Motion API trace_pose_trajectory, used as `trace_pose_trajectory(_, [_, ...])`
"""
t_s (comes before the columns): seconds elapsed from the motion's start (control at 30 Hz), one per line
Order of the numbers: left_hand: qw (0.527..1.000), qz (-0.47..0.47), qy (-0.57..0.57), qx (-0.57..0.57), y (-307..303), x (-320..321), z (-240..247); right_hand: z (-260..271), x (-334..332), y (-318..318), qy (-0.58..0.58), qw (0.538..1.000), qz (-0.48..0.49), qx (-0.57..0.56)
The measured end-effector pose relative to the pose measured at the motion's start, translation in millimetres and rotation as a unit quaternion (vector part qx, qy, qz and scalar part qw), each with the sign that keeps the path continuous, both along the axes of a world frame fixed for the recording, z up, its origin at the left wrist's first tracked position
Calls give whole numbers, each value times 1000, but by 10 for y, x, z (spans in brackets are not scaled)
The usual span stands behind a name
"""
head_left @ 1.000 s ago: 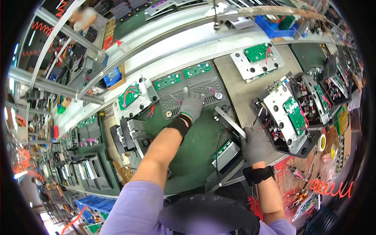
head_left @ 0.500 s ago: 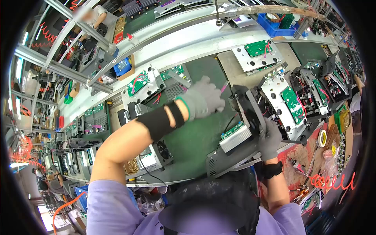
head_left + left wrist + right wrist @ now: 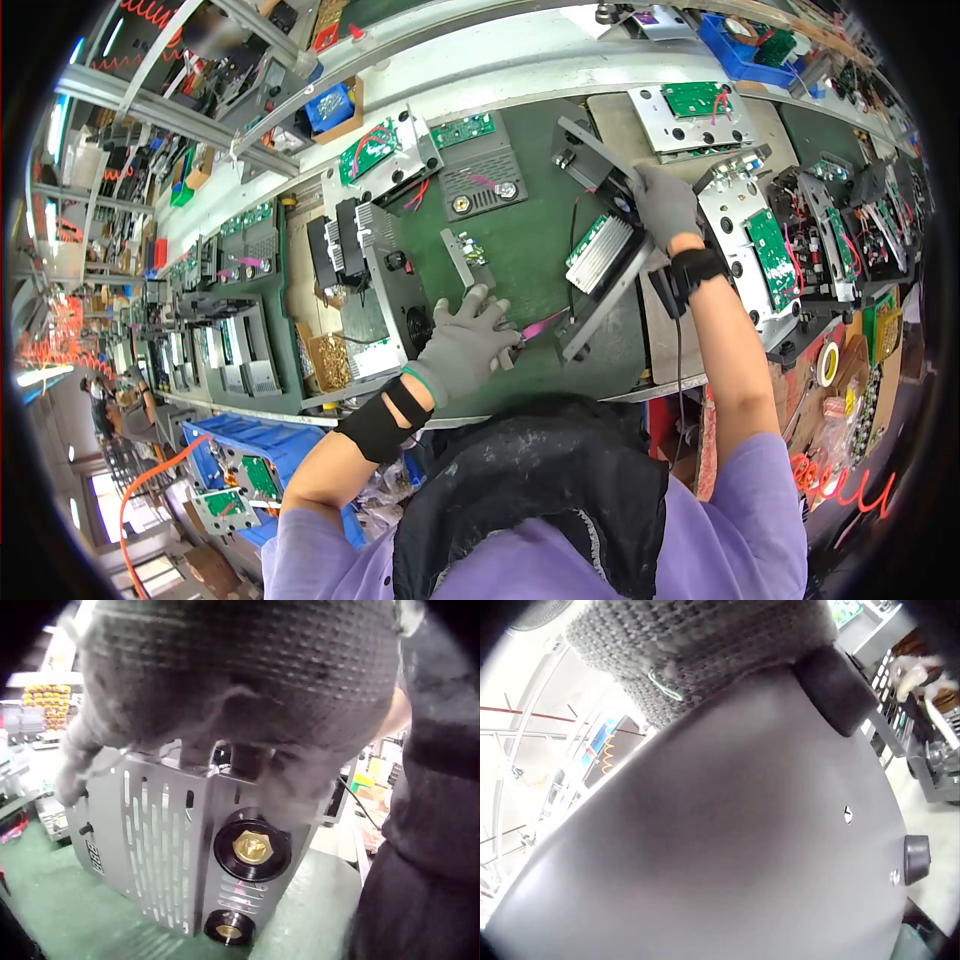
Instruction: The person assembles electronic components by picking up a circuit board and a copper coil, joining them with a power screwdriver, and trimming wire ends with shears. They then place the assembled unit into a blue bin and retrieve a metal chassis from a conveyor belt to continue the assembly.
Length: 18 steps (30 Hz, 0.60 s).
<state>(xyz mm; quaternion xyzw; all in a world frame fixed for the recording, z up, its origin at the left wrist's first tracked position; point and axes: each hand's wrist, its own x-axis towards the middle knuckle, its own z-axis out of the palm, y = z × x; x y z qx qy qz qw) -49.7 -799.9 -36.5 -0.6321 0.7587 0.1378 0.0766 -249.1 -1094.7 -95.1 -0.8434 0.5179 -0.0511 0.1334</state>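
My gloved left hand (image 3: pixel 465 345) spreads its fingers over a grey slotted front panel (image 3: pixel 165 825) and grips it near the table's front edge. In the left wrist view, two black round sockets with brass centres (image 3: pixel 253 846) face out below the fingers. A small circuit board (image 3: pixel 472 248) shows at the panel's far end and a pink lead (image 3: pixel 545 323) at its right. My gloved right hand (image 3: pixel 668 205) holds the upper edge of a grey metal chassis (image 3: pixel 615 295), tilted up, with a finned heatsink (image 3: pixel 603 255) in it. Black rubber feet (image 3: pixel 916 859) stud its smooth underside.
Another slotted panel (image 3: pixel 483 185) lies at the back of the green mat (image 3: pixel 545 180). A fan-fitted unit (image 3: pixel 395 285) stands to the left. White plates with green boards (image 3: pixel 695 120) and part-built units (image 3: pixel 765 250) sit at the back and right.
My left hand has taken one of two panels from the back and brought it towards my body. My right hand has moved away from me, turning and raising the chassis.
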Motion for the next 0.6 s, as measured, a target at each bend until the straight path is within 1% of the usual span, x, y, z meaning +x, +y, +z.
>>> trace_pose_trajectory(0.03, [1000, 7, 1, 3, 19, 4, -21, -8, 99, -65, 4, 1000, -14, 8])
trace_pose_trajectory(0.07, [1000, -8, 19, 22, 23, 16, -51, -7, 198, -115, 7, 999, -28, 16])
trace_pose_trajectory(0.1, [998, -25, 38, 41, 29, 26, -76, 18, 264, -173, 26, 999, -17, 40])
trace_pose_trajectory(0.13, [998, -20, 38, 44, 41, 23, -98, 50, 323, -184, 26, 999, -12, 42])
trace_pose_trajectory(0.2, [993, 49, 56, 89, 34, 22, -131, 85, 403, -208, 52, 997, -28, 57])
trace_pose_trajectory(0.23, [993, 48, 56, 91, 31, 1, -121, 84, 399, -211, 57, 997, -23, 56])
trace_pose_trajectory(0.3, [992, 111, 53, 12, 26, -79, -93, 96, 396, -195, 60, 996, -28, 58])
trace_pose_trajectory(0.33, [992, 111, 53, 12, 9, -120, -133, 100, 406, -192, 60, 996, -32, 57])
trace_pose_trajectory(0.4, [987, 135, 71, -58, -45, -214, -237, 91, 417, -202, 62, 996, -34, 59])
trace_pose_trajectory(0.47, [987, 123, 91, -55, -98, -328, -245, 86, 412, -197, 65, 995, -37, 61])
trace_pose_trajectory(0.53, [992, 97, 71, -40, -153, -448, -219, 97, 411, -190, 50, 996, -40, 63])
trace_pose_trajectory(0.6, [992, 98, 79, -31, -180, -501, -228, 80, 395, -191, 47, 997, -30, 54])
